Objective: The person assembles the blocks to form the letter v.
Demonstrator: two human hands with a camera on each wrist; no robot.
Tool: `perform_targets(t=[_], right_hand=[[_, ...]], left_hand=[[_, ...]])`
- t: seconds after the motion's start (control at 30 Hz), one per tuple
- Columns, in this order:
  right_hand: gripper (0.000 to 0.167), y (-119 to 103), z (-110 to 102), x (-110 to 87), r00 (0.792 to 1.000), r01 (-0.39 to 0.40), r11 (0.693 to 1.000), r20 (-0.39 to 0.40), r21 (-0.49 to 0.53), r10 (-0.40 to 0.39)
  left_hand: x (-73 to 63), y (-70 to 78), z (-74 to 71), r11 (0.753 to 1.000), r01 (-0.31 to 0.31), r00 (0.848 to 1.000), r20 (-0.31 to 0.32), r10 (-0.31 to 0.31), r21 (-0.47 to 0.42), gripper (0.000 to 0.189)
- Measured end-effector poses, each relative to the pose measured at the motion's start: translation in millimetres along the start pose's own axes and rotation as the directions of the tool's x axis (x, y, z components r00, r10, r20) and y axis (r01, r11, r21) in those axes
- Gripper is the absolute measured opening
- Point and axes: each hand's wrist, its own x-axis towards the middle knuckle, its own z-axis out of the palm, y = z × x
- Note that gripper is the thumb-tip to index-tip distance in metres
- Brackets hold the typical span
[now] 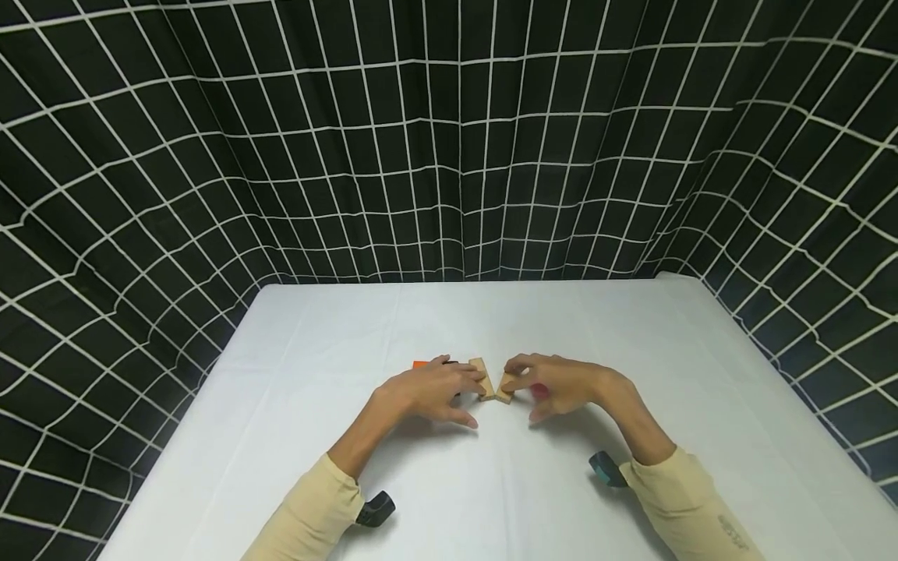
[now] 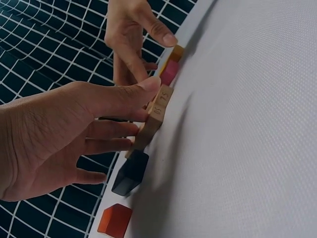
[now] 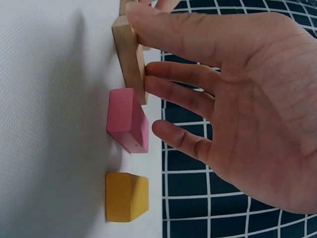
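Observation:
Two light wooden blocks stand at a slant to each other on the white table, their near ends close together like a V. Fingertips of my left hand (image 1: pixel 429 391) touch the left wooden block (image 1: pixel 479 364), with the thumb held off to the side. My right hand (image 1: pixel 567 382) rests its fingertips on the right wooden block (image 1: pixel 503 396), its thumb also apart from it. In the left wrist view, printed numbers show on the wooden blocks' ends (image 2: pixel 158 110). A pink block (image 3: pixel 120 111) lies beneath the right hand, and a dark block (image 2: pixel 132 171) beneath the left.
An orange block (image 2: pixel 115 220) sits beyond the dark one, on the left. Past the pink block is a yellow block (image 3: pixel 119 197). A white cloth covers the table (image 1: pixel 337 327). Dark curtains with a white grid (image 1: pixel 449 140) rise behind it and along both sides.

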Motion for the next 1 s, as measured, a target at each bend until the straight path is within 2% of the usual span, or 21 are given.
perform_targets(t=[0.13,0.37,0.83,1.0], right_hand=[[0.061,-2.4,2.6,2.9,1.0,-0.022,1.0,0.005,0.012,0.022],[0.061,-1.8,1.7,0.2,0.997,-0.07,0.997,0.021,0.029,0.069],[0.06,-0.5,-4.5,2.4,0.998,-0.064,0.997,0.028,0.05,0.063],[0.057,-0.9,-4.7,2.3,0.997,-0.066,0.997,0.028,0.043,0.065]], left_hand=[[-1.5,0.2,-0.1,1.0,0.002,1.0,0.011,-0.002,0.015,0.056],[0.0,1.5,0.8,1.0,-0.009,1.0,-0.008,0.009,0.022,0.054],[1.6,1.0,-3.6,0.999,0.006,1.0,0.003,-0.006,0.034,0.051],[0.7,-1.3,-3.0,0.999,-0.021,1.0,-0.006,0.022,0.032,0.05]])
